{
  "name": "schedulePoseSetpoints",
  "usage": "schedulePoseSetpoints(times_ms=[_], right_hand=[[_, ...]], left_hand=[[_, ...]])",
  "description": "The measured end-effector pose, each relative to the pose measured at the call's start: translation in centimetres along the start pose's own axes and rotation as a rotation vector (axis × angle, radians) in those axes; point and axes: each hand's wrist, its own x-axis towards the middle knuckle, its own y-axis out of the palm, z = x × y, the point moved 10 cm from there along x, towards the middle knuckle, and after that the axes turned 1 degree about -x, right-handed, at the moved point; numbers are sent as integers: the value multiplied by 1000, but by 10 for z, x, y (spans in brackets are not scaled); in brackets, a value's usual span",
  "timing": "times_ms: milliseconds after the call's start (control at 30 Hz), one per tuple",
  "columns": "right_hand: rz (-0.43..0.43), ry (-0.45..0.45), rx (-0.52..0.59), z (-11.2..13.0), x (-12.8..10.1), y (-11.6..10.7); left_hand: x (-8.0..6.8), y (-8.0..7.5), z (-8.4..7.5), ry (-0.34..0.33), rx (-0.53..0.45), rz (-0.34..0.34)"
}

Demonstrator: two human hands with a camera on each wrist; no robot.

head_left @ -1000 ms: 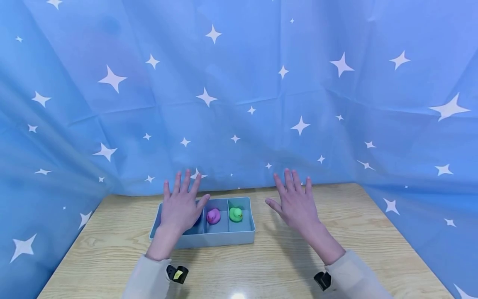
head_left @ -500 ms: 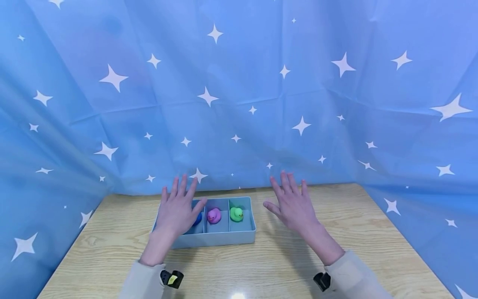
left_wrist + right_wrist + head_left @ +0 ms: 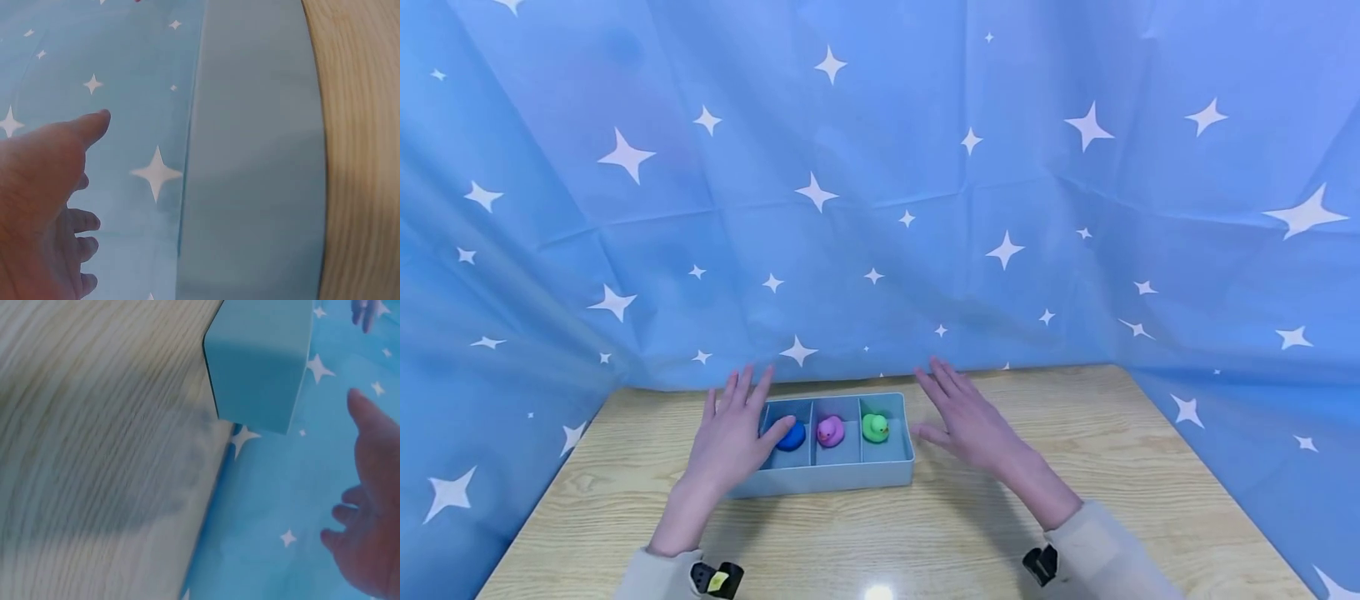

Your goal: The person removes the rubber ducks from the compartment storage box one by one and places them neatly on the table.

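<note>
A grey-blue divided box (image 3: 827, 478) sits on the table near the back. A pink toy duck (image 3: 831, 432) and a green toy duck (image 3: 876, 427) lie in separate compartments. Left of them is a rounded blue object (image 3: 792, 437), partly covered by my thumb, its kind unclear. My left hand (image 3: 724, 446), fingers spread, hovers over the box's left end and hides it. Just off the right end hangs my right hand (image 3: 972, 425), its fingers extended and holding nothing. Only the box's outer wall (image 3: 256, 156) shows in the left wrist view; its end (image 3: 256, 375) appears in the right wrist view.
The wooden table (image 3: 865, 542) extends on both sides and in front of the box. A blue curtain with white stars (image 3: 887, 167) hangs behind it and along both sides. Dark cameras are strapped to both wrists.
My left hand has moved left and toward me, uncovering the blue object. My right hand has shifted left, closer to the box, with its fingers turned more inward. The box and ducks stay put.
</note>
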Motion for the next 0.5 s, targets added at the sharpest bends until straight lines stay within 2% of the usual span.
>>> schedulePoseSetpoints(times_ms=[200,367,500], right_hand=[[17,-1,136,5,4,9],[50,4,200,11,8,16],[69,0,240,16,12,21]], left_hand=[[-11,0,15,0,-27,-10],[-17,3,27,-1,-60,-19],[-23,8,39,-29,-84,-9]])
